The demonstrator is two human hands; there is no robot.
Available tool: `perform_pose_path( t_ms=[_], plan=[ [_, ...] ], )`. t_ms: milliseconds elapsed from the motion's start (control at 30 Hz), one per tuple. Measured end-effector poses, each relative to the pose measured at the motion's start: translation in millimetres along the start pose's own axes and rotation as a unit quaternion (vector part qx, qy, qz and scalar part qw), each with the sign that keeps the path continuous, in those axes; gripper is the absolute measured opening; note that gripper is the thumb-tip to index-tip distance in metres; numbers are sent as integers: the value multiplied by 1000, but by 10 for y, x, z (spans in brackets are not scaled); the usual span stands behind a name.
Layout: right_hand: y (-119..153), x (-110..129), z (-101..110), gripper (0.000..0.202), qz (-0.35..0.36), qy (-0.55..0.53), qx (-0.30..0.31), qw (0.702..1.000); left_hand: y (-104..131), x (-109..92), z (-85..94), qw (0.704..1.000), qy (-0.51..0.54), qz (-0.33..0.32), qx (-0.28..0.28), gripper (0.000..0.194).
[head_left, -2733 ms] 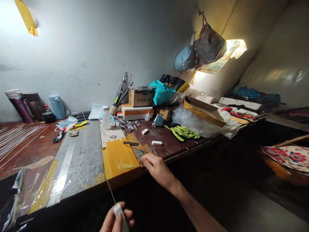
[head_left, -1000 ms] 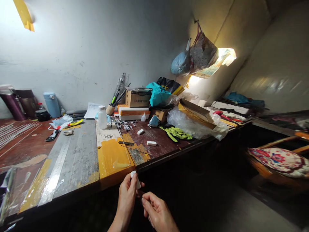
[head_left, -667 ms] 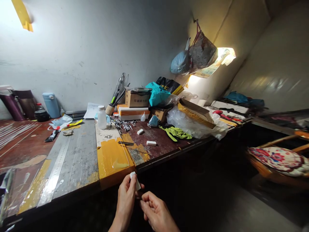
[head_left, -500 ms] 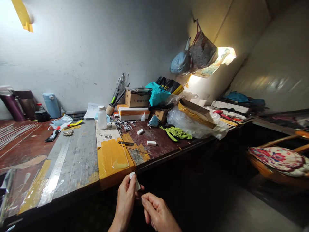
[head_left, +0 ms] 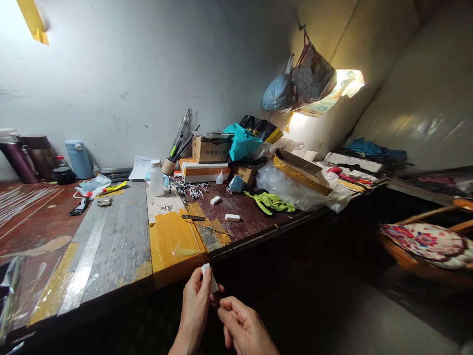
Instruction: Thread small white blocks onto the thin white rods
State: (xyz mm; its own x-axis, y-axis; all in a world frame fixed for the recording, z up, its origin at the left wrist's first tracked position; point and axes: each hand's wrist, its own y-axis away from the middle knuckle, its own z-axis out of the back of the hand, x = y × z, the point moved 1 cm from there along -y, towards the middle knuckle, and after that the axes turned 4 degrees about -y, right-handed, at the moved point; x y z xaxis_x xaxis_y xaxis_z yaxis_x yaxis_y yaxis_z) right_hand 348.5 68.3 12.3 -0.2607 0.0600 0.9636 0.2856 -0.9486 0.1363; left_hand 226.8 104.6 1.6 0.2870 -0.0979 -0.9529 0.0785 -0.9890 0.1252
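Just below the front edge of the dark red wooden workbench point(head_left: 254, 229), the right hand point(head_left: 246, 323) has its fingers curled in and its thumb near the forefinger; whether they pinch anything cannot be made out. Close beside it, the left hand point(head_left: 195, 298) grips a small white rectangular block point(head_left: 213, 284), tilted, between thumb and fingers. Beyond, shiny yellow tape point(head_left: 172, 244) covers part of the benchtop. Farther back stand a translucent white plastic bottle point(head_left: 156, 182) and a brown cardboard box point(head_left: 212, 150).

Bare hands point(head_left: 196, 301), bare wrists point(head_left: 184, 340)
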Motion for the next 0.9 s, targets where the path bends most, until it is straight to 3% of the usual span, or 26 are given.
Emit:
perform_pose_path(
  t_ms=[367,600,733,900],
  plan=[
    [12,15,9,33,-6,-16,7,1000,14,-5,18,1000,-5,0,-1,39],
    [-30,-6,0,36,34,11,-3,999,3,-9,42,1000,-7,-8,-2,36],
    [-67,21,-21,26,15,0,-13,1000,-27,-28,54,1000,-16,-12,-12,36],
    [-42,50,32,30,45,57,-31,997,-39,-21,18,1000,-12,-7,2,36]
  ],
)
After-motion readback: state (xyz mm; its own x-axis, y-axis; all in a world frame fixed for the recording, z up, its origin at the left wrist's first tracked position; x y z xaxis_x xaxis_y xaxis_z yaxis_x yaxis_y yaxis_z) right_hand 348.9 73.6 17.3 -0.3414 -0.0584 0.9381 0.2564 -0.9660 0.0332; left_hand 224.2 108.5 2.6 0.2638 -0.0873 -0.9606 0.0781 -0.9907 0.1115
